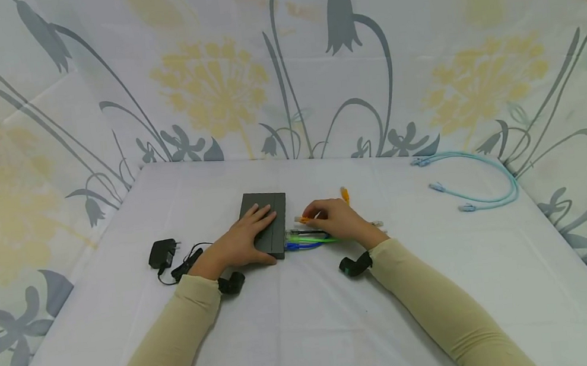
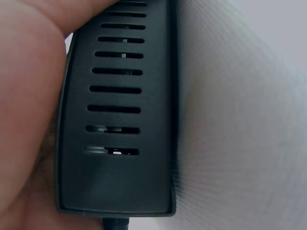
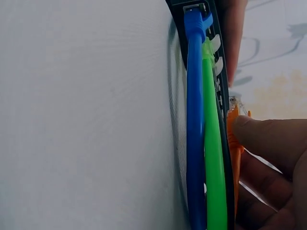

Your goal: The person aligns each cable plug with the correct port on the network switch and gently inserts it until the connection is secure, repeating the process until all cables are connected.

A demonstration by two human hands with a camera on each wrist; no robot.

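Observation:
A dark grey network switch (image 1: 279, 223) lies on the white table. My left hand (image 1: 240, 239) rests on top of it with fingers spread, the thumb by the near edge; the left wrist view shows the switch's slotted side (image 2: 115, 120) close up. Between thumb and fingers, my right hand (image 1: 337, 219) pinches the plug end of an orange Ethernet cable (image 3: 233, 129), just right of the port side. A blue cable (image 3: 195, 120) and a green cable (image 3: 213, 139) run from ports there. A black cable (image 1: 301, 231) lies beside them, its end partly hidden.
Left of the switch sit a black power adapter (image 1: 162, 254) and its bundled cord (image 1: 186, 266). A light blue Ethernet cable pair (image 1: 508, 184) lies looped at the far right. Behind the table hangs a flower-patterned cloth (image 1: 303, 74).

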